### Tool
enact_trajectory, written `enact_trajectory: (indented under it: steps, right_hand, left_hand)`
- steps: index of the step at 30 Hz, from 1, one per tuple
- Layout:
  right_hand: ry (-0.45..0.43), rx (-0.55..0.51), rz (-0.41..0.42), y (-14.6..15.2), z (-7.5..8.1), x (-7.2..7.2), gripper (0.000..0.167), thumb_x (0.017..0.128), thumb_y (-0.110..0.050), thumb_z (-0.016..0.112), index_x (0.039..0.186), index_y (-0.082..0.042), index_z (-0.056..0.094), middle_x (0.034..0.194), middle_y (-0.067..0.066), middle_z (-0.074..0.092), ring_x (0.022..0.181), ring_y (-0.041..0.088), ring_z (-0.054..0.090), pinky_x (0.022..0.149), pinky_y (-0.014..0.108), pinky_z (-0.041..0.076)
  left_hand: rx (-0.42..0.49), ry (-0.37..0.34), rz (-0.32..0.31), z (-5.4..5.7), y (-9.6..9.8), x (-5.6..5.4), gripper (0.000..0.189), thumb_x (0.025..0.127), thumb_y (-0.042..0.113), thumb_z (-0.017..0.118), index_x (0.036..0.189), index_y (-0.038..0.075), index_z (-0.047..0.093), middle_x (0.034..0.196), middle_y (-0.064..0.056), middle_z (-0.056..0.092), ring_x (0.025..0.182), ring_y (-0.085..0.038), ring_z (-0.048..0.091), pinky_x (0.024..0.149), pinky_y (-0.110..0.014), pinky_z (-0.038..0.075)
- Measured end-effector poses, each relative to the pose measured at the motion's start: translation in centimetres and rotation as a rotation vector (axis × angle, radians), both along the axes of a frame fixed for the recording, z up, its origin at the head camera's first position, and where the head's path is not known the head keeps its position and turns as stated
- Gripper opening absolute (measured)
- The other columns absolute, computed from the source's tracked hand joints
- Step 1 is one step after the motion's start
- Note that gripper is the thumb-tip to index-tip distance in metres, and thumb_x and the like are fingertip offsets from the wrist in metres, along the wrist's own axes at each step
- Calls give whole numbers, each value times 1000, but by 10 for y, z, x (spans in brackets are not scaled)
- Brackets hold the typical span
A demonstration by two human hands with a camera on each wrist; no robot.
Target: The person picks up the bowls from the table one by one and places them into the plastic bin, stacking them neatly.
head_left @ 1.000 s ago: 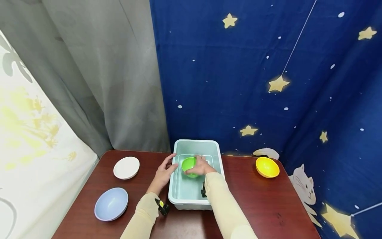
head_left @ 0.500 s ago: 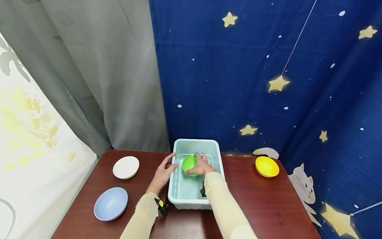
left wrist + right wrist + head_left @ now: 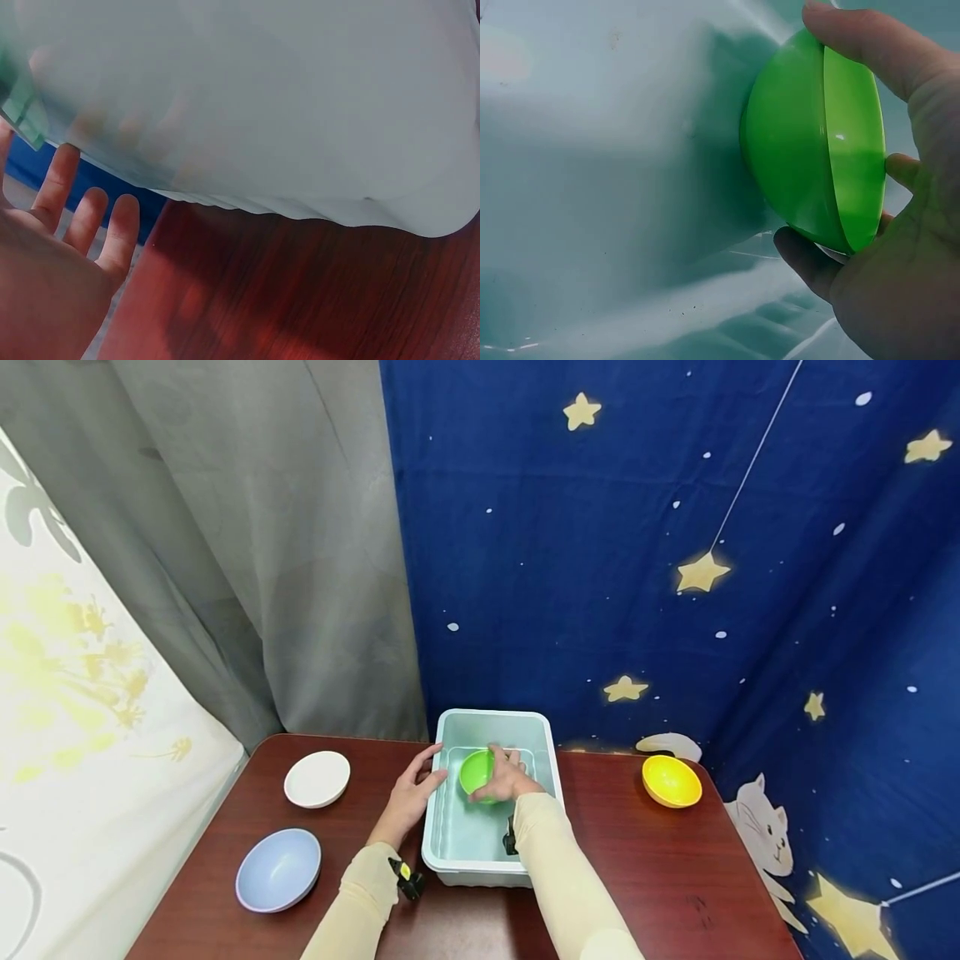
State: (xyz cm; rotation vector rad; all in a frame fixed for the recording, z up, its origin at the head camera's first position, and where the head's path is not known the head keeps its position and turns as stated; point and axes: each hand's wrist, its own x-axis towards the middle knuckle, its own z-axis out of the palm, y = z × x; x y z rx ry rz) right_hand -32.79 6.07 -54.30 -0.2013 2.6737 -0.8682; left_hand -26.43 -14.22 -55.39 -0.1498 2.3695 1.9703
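A small green bowl (image 3: 472, 772) is inside the pale blue-green plastic bin (image 3: 480, 866), low over its floor. My right hand (image 3: 512, 779) grips this bowl from its right side. Thumb and fingers span the rim in the right wrist view, where the bowl (image 3: 791, 139) appears side-on, its curved base facing the bin floor. At the bin's left rim rests my left hand (image 3: 407, 800), thumb at the top edge. The left wrist view shows that hand's fingers (image 3: 120, 232) fairly straight, beside the bin's outer wall (image 3: 285, 112).
On the dark red table (image 3: 630, 877), a white bowl (image 3: 317, 779) and a larger light blue bowl (image 3: 278, 870) stand left of the bin. A yellow bowl (image 3: 672, 781) sits near the far right corner. Curtains (image 3: 540, 568) hang behind the table.
The green bowl has shifted very slightly to the right in my right hand's grip. My left hand stays at the bin's rim, and the other bowls have not moved.
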Motion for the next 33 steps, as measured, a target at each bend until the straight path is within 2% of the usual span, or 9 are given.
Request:
enact_trajectory:
  steps: [1,3,9,16,20,27,33]
  right_hand:
    - [0,-3,1,0,1,1,122,63,-33,97,160,-17,26,153,25,30,125,42,44,105,55,43]
    - [4,-1,4,1,1,1,122,63,-33,97,160,-16,26,153,25,30,125,41,43,105,55,43]
    - [14,19,-2,0,4,1,119,66,-38,94,161,-17,26,156,23,28,131,41,38,109,55,41]
    - [77,-20,-26,3,14,0,109,69,-39,93,158,-14,34,156,22,29,138,44,31,113,56,37]
    - [88,-37,-36,7,21,0,103,73,-40,90,157,-12,37,154,24,32,137,45,33,114,57,35]
    - [101,-76,-26,11,34,1,93,77,-41,86,154,-12,43,149,24,42,136,41,41,114,56,37]
    - [117,-88,-12,12,42,4,90,78,-41,85,152,-10,45,145,25,46,134,42,44,112,56,39]
  left_hand:
    - [-3,3,7,-6,0,-2,49,102,32,62,149,38,49,147,-14,54,120,-23,60,95,-35,55]
    - [2,16,12,-8,0,-2,47,102,32,63,146,41,51,146,-14,55,120,-24,60,95,-36,55]
    - [-3,18,12,-7,-1,-2,47,100,34,64,145,43,52,145,-14,56,120,-24,61,94,-36,55]
    - [-55,27,23,-2,-2,-3,48,99,34,65,145,40,52,143,-14,57,121,-27,61,97,-40,55]
    - [-63,13,11,0,-1,-2,49,99,35,66,146,39,52,144,-14,57,123,-27,60,97,-39,54]
    - [-59,17,35,5,-1,-1,49,98,29,67,144,37,54,142,-14,59,124,-27,60,100,-40,53]
    - [-31,15,24,6,0,-1,51,97,29,68,146,34,54,141,-16,58,123,-27,61,96,-36,54]
